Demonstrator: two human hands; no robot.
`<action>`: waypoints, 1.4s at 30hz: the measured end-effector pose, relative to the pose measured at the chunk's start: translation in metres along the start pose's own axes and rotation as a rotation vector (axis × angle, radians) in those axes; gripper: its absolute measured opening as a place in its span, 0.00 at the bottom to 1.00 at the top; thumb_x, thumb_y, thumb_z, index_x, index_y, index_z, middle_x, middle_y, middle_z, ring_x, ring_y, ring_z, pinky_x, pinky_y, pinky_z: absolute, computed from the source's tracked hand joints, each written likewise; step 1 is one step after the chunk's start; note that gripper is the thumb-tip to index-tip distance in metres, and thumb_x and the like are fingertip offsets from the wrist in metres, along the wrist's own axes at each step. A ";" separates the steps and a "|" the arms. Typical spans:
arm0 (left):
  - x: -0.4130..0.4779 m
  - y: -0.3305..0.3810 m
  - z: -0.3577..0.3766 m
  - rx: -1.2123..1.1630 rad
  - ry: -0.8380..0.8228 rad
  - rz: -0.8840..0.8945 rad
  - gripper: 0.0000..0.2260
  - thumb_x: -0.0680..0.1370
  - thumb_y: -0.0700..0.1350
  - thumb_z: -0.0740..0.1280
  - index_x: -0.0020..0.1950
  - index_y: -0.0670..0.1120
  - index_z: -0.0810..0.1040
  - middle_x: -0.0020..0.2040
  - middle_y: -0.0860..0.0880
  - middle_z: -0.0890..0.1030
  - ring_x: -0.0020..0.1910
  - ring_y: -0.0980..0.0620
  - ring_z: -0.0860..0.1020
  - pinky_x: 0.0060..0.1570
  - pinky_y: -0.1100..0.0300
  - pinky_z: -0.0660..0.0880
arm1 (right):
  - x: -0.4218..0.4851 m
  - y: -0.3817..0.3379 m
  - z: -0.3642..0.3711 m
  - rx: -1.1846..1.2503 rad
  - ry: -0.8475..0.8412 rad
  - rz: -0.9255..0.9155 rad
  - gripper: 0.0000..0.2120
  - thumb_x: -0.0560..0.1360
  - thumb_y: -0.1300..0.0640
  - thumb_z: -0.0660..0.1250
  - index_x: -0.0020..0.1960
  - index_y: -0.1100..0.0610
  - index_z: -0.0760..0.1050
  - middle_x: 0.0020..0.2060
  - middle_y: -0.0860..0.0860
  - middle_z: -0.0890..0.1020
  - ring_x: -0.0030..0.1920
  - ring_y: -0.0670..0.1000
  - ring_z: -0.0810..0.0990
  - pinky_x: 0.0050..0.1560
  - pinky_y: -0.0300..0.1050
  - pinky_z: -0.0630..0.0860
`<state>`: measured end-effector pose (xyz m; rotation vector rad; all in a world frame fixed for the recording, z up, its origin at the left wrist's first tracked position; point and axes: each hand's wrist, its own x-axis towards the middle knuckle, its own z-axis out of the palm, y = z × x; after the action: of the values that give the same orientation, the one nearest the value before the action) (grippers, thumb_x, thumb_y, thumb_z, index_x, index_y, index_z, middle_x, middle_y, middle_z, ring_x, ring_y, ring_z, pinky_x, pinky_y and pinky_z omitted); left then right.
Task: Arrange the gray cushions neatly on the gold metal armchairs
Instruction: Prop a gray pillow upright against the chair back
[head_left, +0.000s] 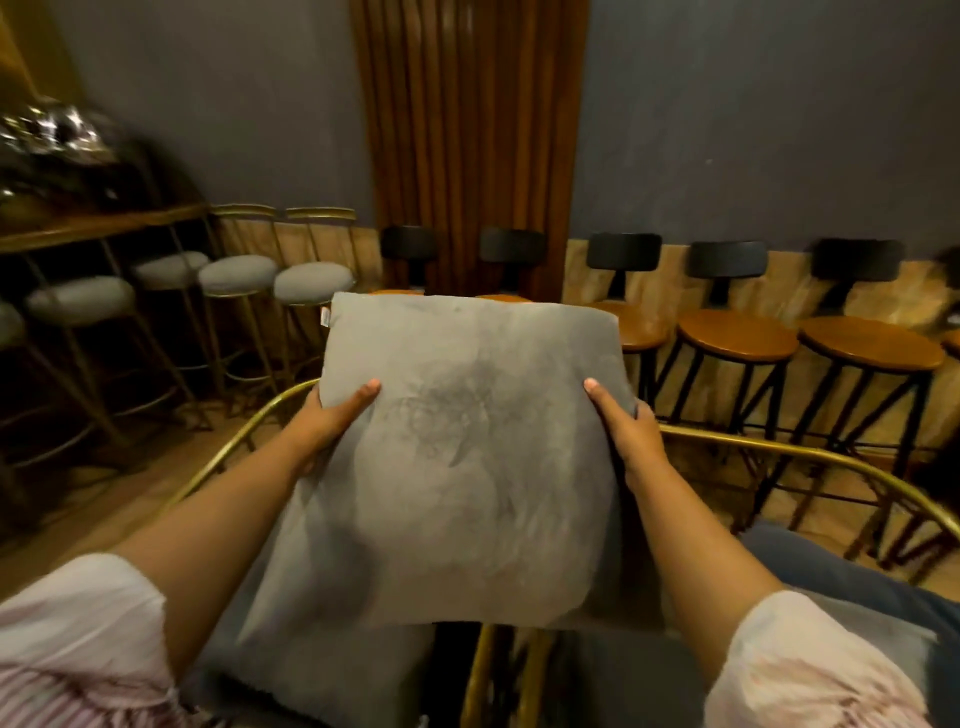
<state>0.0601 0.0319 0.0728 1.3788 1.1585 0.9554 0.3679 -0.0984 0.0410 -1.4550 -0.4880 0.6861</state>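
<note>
- a square gray cushion (462, 452) is held up in front of the person, above the curved back rail of a gold metal armchair (810, 451).
- the left hand (332, 415) grips its left edge and the right hand (626, 426) its right edge, thumbs on the front, fingers curled behind.
- to place it well, i judge: lower it evenly, keep both sides level, and centre it between the rails.
- bar stools (737, 338) line the far wall.

Wood slat panel (470, 145): gray-cushioned gold stools (311, 280) to its left, black-backed wooden stools (737, 340) to its right.
</note>
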 end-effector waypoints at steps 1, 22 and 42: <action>0.014 -0.006 -0.014 -0.006 0.008 -0.005 0.32 0.73 0.53 0.70 0.73 0.44 0.65 0.67 0.45 0.74 0.61 0.45 0.75 0.55 0.54 0.72 | 0.001 0.004 0.019 0.005 -0.007 -0.003 0.46 0.58 0.34 0.76 0.69 0.52 0.67 0.60 0.49 0.77 0.57 0.53 0.77 0.60 0.54 0.76; 0.349 -0.043 -0.145 0.132 -0.118 -0.090 0.51 0.67 0.57 0.74 0.77 0.54 0.42 0.77 0.45 0.58 0.74 0.38 0.60 0.69 0.36 0.62 | 0.136 0.069 0.275 -0.071 -0.150 -0.012 0.69 0.50 0.48 0.83 0.77 0.40 0.40 0.74 0.47 0.62 0.71 0.52 0.65 0.70 0.58 0.67; 0.462 -0.261 -0.076 0.155 -0.082 -0.078 0.46 0.70 0.44 0.74 0.77 0.47 0.45 0.77 0.46 0.58 0.75 0.45 0.61 0.66 0.61 0.60 | 0.230 0.272 0.312 -0.176 0.134 -0.057 0.59 0.53 0.39 0.79 0.76 0.44 0.52 0.72 0.47 0.65 0.69 0.48 0.67 0.63 0.41 0.70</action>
<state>0.0489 0.4949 -0.1975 1.4716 1.2353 0.7597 0.2867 0.2821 -0.2291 -1.6346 -0.4932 0.5062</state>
